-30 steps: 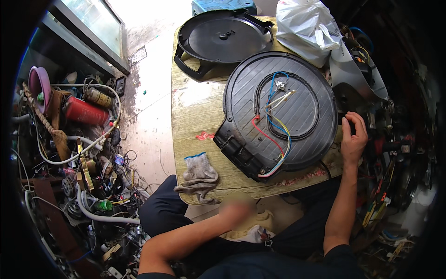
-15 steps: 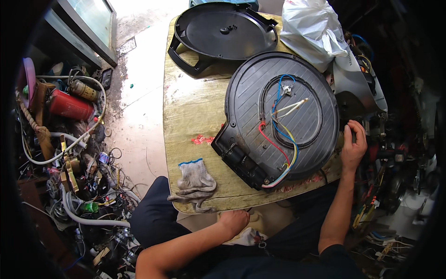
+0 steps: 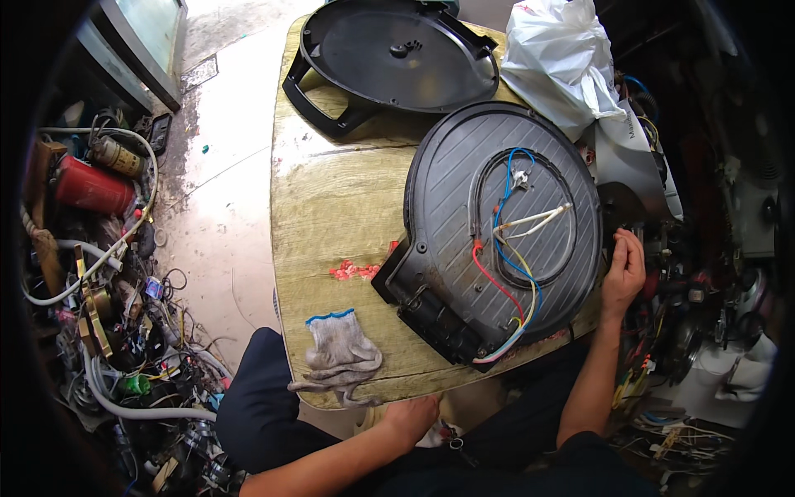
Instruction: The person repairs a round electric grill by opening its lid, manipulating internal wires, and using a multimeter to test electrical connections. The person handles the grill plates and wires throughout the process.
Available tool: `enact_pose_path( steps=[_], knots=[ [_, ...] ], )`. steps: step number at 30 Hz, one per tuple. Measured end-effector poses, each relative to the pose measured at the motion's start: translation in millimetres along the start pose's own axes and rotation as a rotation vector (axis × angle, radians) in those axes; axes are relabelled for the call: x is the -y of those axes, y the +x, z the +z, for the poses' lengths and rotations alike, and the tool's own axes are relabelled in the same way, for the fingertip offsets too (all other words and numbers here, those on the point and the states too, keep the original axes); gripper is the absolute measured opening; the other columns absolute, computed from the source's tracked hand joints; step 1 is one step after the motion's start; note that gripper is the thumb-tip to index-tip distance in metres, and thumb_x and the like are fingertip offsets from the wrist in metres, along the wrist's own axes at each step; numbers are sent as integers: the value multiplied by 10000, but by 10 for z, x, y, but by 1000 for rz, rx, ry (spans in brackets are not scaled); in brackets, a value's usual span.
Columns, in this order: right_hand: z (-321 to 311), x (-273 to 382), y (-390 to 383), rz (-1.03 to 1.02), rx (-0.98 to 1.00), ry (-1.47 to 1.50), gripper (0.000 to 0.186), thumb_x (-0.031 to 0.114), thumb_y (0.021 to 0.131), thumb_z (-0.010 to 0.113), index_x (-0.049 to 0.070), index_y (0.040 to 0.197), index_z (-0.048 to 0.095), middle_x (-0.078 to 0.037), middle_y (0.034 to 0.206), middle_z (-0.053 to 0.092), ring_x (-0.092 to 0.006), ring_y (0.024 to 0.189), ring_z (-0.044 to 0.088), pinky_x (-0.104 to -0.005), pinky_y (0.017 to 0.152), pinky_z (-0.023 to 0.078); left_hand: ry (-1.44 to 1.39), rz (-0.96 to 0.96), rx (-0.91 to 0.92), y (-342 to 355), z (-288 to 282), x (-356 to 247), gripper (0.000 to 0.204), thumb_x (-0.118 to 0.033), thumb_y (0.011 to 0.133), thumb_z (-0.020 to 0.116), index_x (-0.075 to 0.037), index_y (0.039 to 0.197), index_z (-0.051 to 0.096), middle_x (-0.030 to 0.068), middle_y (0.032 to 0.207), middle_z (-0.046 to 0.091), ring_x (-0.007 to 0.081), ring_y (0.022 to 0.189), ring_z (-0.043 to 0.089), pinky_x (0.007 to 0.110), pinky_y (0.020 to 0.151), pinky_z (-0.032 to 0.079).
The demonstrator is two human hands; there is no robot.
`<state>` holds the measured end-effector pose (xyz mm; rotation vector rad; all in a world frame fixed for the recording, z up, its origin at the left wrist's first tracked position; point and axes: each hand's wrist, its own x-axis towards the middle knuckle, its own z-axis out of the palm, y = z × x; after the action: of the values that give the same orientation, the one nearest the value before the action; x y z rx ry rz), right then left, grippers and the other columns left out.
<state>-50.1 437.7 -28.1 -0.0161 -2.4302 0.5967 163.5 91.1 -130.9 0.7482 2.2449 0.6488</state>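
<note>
Your hands are apart: your left hand (image 3: 414, 419) is curled below the near edge of the table (image 3: 339, 203), your right hand (image 3: 623, 275) loosely bent just beside the round black appliance half (image 3: 447, 186); I cannot tell whether either holds anything. That half lies on the table, coloured wires (image 3: 477, 247) across its ribbed face. A black cover (image 3: 356, 62) lies beyond, a grey glove (image 3: 338, 352) nearer you.

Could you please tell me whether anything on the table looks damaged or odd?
Yes: ragged red patches interrupt the yellowish wood-grain tabletop left of the round black ribbed appliance part, perhaps wear. Thin multicoloured wires lie exposed across that part.
</note>
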Motion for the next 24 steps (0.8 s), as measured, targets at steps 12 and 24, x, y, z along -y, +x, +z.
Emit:
enact_pose_path(
  steps=[12,24],
  knots=[
    [47,42,-11,-38,-4,-10,125,22,996,631,-50,1079,689,-140,1145,722,-242,1063,680,-351,969,519,-56,39,-251,-22,156,28,226,-143,952,492,-52,818,650,139,784,748,299,782,750,437,727,577],
    [5,47,-6,60,-35,80,166,47,1040,574,-44,1125,684,-126,1154,718,-219,1049,679,-333,944,530,-24,53,-107,-16,355,91,157,-121,968,495,-44,908,618,122,763,748,289,719,758,415,614,591]
  ],
)
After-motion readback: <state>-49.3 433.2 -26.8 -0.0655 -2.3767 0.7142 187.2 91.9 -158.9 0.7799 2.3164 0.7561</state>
